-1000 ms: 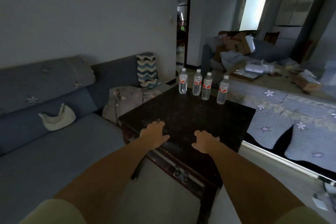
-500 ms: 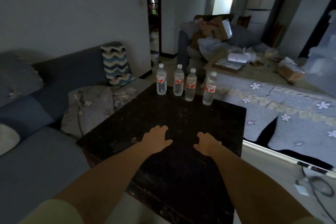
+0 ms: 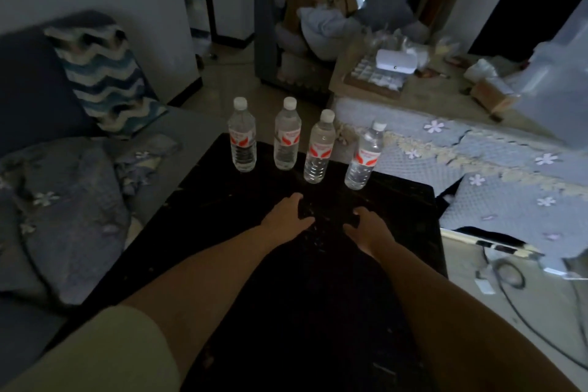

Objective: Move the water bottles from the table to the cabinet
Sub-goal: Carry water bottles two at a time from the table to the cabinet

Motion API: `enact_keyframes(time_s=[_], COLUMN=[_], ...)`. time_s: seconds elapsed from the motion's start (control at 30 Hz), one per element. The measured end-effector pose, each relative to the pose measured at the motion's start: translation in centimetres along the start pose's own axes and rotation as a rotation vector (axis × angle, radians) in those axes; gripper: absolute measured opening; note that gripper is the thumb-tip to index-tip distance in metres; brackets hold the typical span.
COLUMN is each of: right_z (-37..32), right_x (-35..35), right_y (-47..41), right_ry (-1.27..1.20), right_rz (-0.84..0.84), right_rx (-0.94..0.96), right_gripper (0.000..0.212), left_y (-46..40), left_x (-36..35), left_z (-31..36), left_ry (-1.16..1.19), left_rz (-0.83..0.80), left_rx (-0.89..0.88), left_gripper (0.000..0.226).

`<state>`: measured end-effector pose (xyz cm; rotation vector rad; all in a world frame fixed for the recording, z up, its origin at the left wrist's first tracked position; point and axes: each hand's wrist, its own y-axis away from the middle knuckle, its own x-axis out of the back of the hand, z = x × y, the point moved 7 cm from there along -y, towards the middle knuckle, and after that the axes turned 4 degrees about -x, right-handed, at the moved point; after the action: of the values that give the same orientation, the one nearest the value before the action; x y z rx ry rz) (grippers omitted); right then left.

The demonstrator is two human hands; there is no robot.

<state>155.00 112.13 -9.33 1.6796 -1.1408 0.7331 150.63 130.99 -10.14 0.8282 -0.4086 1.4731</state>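
Several clear water bottles with white caps and red-and-white labels stand upright in a row at the far edge of a dark square table: a far-left bottle, a second bottle, a third bottle and a far-right bottle. My left hand and my right hand stretch out over the tabletop, palms down, fingers apart, holding nothing. Both hands are a short way short of the bottles. No cabinet can be made out.
A blue sofa with a zigzag cushion and a crumpled quilt runs along the left. A flowered blue cover lies at the right. A cluttered low table and an armchair with boxes stand behind. Cables lie on the floor.
The view has come closer to the table and tilted down, so the bottles look larger and nearer. Both hands have reached forward towards the row of bottles.
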Motion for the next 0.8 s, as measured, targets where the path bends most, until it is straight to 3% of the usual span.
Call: enact_keyframes(time_s=[0.37, 0.5, 0.6, 0.8], right_z=[2.0, 1.6, 0.9, 1.5], right_x=[0.9, 1.7, 1.9, 1.8], right_y=[-11.3, -15.6, -18.4, -22.2], right_ry=[-0.504, -0.855, -0.967, -0.988], right_rz=[0.188, 0.25, 0.282, 0.368], right_rx=[-0.132, -0.105, -0.03, 0.014], right_gripper=[0.064, 0.089, 0.105, 0.087], left_y=[-11.6, -15.5, -18.1, -21.4], left_x=[0.3, 0.2, 0.0, -0.3], left_z=[0.1, 0.5, 0.7, -0.1], left_ry=[0.319, 0.512, 0.581, 0.593], left_rz=[0.171, 0.28, 0.357, 0.591], left_rx=[0.008, -0.023, -0.099, -0.129], left_gripper=[0.092, 0.087, 0.082, 0.072])
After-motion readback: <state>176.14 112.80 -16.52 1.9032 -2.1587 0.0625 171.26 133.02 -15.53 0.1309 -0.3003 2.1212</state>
